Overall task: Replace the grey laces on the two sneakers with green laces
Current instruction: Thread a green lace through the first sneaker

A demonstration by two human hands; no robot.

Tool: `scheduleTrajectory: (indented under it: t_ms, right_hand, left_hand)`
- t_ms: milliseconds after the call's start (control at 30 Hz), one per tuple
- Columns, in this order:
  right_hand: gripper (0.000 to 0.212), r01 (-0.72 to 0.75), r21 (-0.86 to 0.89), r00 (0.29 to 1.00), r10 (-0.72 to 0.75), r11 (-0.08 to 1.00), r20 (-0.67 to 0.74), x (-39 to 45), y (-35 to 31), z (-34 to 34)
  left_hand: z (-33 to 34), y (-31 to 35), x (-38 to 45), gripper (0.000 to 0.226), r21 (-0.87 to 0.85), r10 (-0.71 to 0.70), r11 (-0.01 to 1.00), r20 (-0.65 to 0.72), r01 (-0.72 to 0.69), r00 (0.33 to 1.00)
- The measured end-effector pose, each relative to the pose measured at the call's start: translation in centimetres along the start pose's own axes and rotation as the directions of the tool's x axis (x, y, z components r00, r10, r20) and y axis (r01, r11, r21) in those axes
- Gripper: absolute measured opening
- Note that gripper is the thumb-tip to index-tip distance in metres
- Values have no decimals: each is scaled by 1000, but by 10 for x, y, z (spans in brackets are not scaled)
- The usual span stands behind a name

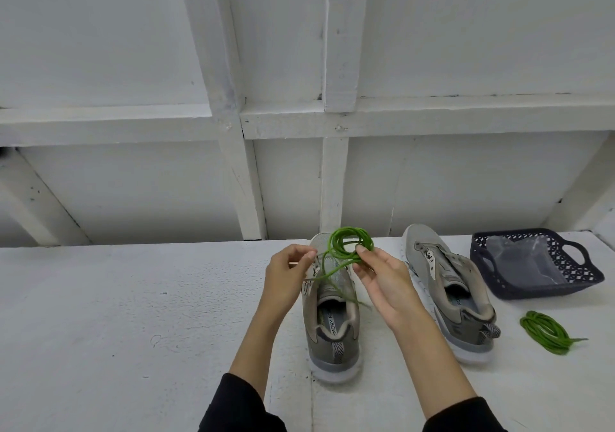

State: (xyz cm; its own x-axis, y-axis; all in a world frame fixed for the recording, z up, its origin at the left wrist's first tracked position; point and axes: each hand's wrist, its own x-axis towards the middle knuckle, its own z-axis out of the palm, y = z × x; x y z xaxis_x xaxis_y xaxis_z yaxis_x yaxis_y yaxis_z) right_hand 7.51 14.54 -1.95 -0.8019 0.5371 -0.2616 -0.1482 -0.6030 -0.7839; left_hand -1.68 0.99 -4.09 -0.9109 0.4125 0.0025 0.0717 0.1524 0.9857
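- Your right hand [376,275] pinches a coil of green lace [349,243] between thumb and fingers, held in the air just above the toe of the near sneaker [332,318]; a loose strand trails down toward 6 o'clock over the shoe's opening.
- Your left hand [289,275], at 9 o'clock from the coil, pinches the lace's free end with curled fingertips.
- The lace looks thin, light and limp, likely to tangle; you would do best to grip it near the tip for threading.
- Both sneakers appear to be without laces; the second sneaker [446,285] stands at 3 o'clock.
- The insole print reads partly "MORY FO".
- A second green lace bundle [545,331] lies on the tabletop [133,315] at 4 o'clock, near a dark basket [532,261].
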Motion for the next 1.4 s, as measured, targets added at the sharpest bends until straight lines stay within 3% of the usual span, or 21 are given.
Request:
scheduleTrajectory:
  t_ms: [33, 100, 267, 400, 567, 700, 833, 900, 967, 1067, 1167, 1233, 1333, 1400]
  right_hand:
    - [10, 32, -57, 999, -33, 998, -13, 0, 0, -1]
    - [9, 103, -218, 993, -113, 970, -31, 1, 1, -2]
    - [12, 282, -550, 949, -313, 786, 40, 0, 3, -2]
    - [18, 358, -680, 924, -346, 640, 162, 0, 5, -3]
    - [14, 434, -761, 885, -385, 482, 261, -2, 7, -2]
    - [13, 413, -767, 887, -409, 491, 216, 1, 10, -5]
    - [17, 388, -702, 884, -456, 597, 101, 8, 9, -10]
    - [16, 392, -731, 852, -519, 558, 60, 9, 6, -13]
    - [16, 387, -821, 799, -597, 420, 71, 11, 1, -17]
    - [15, 319, -927, 754, -646, 199, 120, 19, -5, -31]
    - [12, 212, -967, 778, -624, 138, 81, 30, -9, -51]
    - [12, 143, -980, 796, -605, 141, 29, 34, -9, -63]
    - [12, 161, -907, 799, -591, 389, -111, 34, -4, -70]
    - [17, 225, -872, 747, -651, 436, -133, 31, -1, -67]
  left_hand:
    - [1, 1, -1, 13, 108, 72, 992, -66, -65, 995]
    - [2, 8, -4, 17, 133, 126, 985, -93, -113, 988]
    - [12, 23, -7, 26, -17, 82, 997, 85, -81, 993]
    - [13, 22, -5, 24, -45, 78, 996, 156, -72, 985]
    - [9, 22, 4, 26, -117, -24, 992, 236, 53, 971]
    - [4, 22, 6, 28, -9, -20, 1000, 312, 24, 950]
    - [2, 15, 8, 44, 79, -2, 996, 384, -31, 923]
    - [1, 8, 11, 50, 102, 37, 991, 399, -85, 916]
    - [0, 7, 14, 35, 56, 81, 993, 314, -103, 946]
    - [0, 15, 18, 32, -238, 69, 970, 49, -55, 996]
    - [-4, 19, 25, 32, -451, -57, 892, -131, -8, 990]
    - [-9, 18, 26, 32, -512, -84, 858, -198, -30, 976]
    - [-11, 13, 27, 30, -489, -85, 872, -228, -38, 970]
    - [-8, 8, 27, 27, -409, -74, 912, -246, -35, 966]
